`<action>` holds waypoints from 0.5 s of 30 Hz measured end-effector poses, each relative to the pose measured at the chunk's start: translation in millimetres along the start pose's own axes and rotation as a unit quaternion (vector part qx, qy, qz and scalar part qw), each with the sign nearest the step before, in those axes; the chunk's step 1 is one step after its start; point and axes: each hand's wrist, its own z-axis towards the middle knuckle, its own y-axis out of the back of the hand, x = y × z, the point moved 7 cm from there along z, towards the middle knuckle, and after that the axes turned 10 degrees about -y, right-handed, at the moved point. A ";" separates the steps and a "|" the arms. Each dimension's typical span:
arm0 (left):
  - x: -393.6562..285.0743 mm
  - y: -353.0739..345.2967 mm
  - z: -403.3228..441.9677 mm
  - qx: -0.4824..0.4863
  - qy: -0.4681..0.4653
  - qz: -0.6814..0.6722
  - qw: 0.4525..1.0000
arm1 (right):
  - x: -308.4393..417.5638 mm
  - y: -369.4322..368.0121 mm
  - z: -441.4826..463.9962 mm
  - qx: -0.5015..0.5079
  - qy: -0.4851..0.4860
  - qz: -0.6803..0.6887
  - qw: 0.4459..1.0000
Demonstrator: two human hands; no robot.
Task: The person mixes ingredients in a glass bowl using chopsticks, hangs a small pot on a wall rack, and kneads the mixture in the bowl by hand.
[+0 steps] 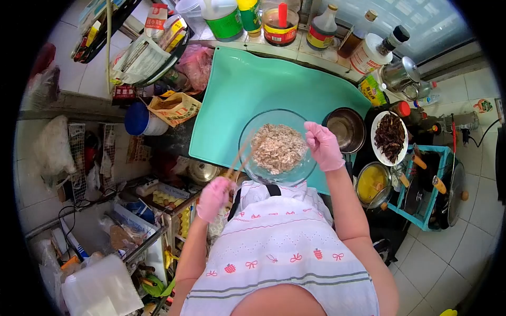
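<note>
A clear glass bowl [252, 171] rests on the turquoise mat, holding a pale, clumpy, flour-like mixture [279, 149]. My left hand [215, 199], in a pink glove, grips a pair of wooden chopsticks [238, 162] at the bowl's lower left. Their far ends reach over the mixture's left side. My right hand [322, 146], gloved in pink too, is closed at the bowl's right rim, with its fingers curled against the glass. The thumb's exact contact is hard to make out.
The turquoise mat [232, 84] has raised edges. To the right stand a metal pot [345, 129], a white plate of dark food [390, 138] and a pan of yellow liquid [374, 184]. Bottles, including a dark sauce bottle [322, 29], line the back ledge. A blue-lidded tub [141, 120] stands left.
</note>
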 end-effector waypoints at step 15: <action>183.2 82.2 153.3 -0.135 0.062 0.462 0.874 | -95.5 -40.9 10.8 -0.169 0.026 -0.838 0.518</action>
